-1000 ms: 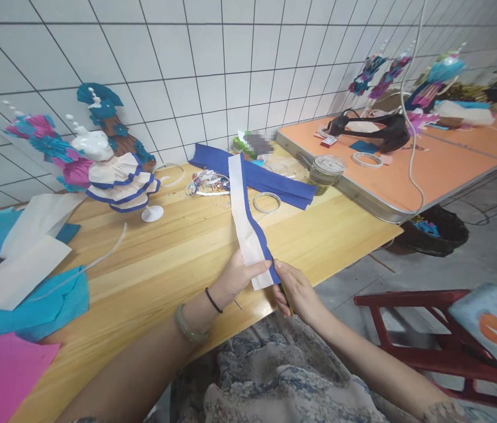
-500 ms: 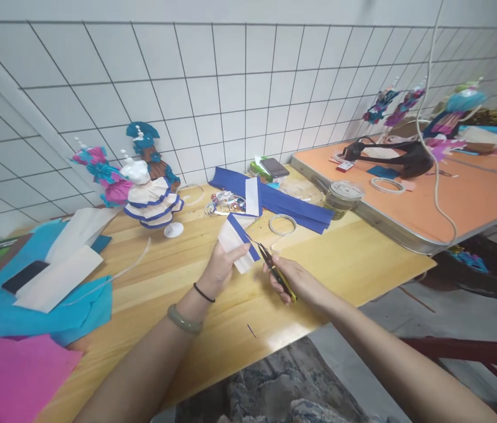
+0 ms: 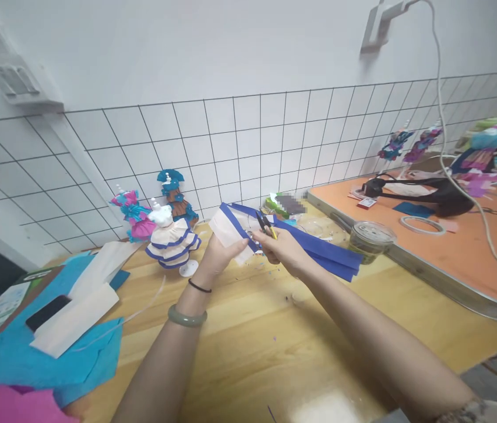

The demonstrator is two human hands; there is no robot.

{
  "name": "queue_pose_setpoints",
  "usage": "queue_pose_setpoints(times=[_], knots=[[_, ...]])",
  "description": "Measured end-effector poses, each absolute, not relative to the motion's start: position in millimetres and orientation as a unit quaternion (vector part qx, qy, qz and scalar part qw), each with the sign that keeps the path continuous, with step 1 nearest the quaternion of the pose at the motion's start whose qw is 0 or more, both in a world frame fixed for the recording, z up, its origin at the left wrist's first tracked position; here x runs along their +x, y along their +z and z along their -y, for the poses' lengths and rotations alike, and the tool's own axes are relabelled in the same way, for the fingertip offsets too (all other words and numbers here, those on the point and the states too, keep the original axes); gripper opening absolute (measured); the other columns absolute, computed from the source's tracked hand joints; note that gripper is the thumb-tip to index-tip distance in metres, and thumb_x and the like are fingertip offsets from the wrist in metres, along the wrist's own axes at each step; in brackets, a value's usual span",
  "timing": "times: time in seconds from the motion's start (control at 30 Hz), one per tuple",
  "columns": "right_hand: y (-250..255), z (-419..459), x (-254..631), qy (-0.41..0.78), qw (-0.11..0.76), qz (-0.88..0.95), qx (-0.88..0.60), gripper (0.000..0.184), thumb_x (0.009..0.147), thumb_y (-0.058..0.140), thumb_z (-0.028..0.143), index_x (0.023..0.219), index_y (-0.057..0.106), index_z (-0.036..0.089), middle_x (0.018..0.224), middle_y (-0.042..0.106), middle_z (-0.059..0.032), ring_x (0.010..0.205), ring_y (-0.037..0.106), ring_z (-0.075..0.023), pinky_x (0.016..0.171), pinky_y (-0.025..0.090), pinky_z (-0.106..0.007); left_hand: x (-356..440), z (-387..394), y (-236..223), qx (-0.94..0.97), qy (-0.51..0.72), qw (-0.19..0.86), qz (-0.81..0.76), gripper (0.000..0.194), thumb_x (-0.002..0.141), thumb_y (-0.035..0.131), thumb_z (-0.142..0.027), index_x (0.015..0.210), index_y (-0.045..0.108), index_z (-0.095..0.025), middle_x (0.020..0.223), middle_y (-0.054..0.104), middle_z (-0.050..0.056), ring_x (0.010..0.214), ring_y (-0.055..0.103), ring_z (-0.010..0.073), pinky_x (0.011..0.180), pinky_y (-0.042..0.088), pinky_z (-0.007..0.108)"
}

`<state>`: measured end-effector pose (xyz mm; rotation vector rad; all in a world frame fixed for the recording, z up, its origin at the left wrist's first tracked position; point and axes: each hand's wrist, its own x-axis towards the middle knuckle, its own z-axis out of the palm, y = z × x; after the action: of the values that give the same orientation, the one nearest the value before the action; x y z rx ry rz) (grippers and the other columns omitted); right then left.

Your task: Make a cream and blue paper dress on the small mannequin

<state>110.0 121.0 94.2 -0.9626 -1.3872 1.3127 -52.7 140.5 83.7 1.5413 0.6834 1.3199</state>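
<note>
My left hand (image 3: 222, 254) pinches a white crepe-paper strip (image 3: 223, 228) with a blue border along its edge. My right hand (image 3: 284, 249) is closed around small yellow-handled snips (image 3: 267, 224), their dark blades pointing up and away. Its fingertips are close to the strip's blue edge; whether they touch it or also hold something small cannot be made out. Behind the hands lies a long folded blue paper strip (image 3: 330, 255). To the left stands a small dress form (image 3: 171, 238) in a white dress with blue-edged ruffles.
Two more dressed figures, one pink and blue (image 3: 133, 214), one teal and brown (image 3: 175, 197), stand by the tiled wall. Blue paper (image 3: 85, 352), white sheets and a phone (image 3: 46, 312) lie left. A clear tub (image 3: 369, 241) stands right, near an orange table (image 3: 464, 258).
The view has tilted upward. Both hands have moved farther over the table with the strip and snips. My right hand has come close to the strip, and the snips now point more upward.
</note>
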Motion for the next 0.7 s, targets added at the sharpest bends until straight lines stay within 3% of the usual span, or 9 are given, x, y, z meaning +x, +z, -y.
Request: queue_pose_setpoints(times=[0.13,0.3,0.5,0.7], knots=[[94,-136,100,0.502,0.430,0.615,-0.430,0.032,0.068,0.065,0.047,0.069,0.054,0.017,0.044,0.030,0.0092,0.037,0.022,-0.0050,0.036,0.018,-0.019,-59,-149,78,0.635,0.532,0.477,-0.295,0.051,0.063,0.073,-0.025,0.111,0.056,-0.017,0.114,0.064,0.010,0.104,0.058,0.0241,0.093,0.044,0.038],[87,-144,95,0.465,0.430,0.631,-0.449,0.025,0.069,0.063,0.039,0.063,0.051,0.017,0.046,0.035,0.0078,0.040,0.024,-0.0053,0.039,0.021,-0.021,-73,-151,76,0.658,0.461,0.505,-0.314,0.049,0.061,0.076,-0.024,0.106,0.060,-0.016,0.110,0.066,0.010,0.099,0.060,0.0248,0.087,0.046,0.035],[87,-137,94,0.388,0.417,0.688,-0.450,0.020,0.072,0.060,0.036,0.066,0.054,0.017,0.054,0.045,0.0039,0.050,0.038,-0.0096,0.048,0.029,-0.022,-73,-152,82,0.487,0.574,0.598,-0.275,0.035,0.071,0.068,-0.031,0.101,0.060,-0.015,0.099,0.068,0.009,0.090,0.063,0.0220,0.082,0.048,0.034],[83,-130,88,0.354,0.386,0.713,-0.466,0.022,0.075,0.057,0.038,0.069,0.057,0.017,0.055,0.050,0.0022,0.049,0.042,-0.0111,0.046,0.031,-0.022,-66,-152,77,0.381,0.562,0.686,-0.261,0.023,0.067,0.068,-0.012,0.088,0.063,-0.014,0.082,0.070,0.004,0.077,0.065,0.0180,0.078,0.049,0.032]])
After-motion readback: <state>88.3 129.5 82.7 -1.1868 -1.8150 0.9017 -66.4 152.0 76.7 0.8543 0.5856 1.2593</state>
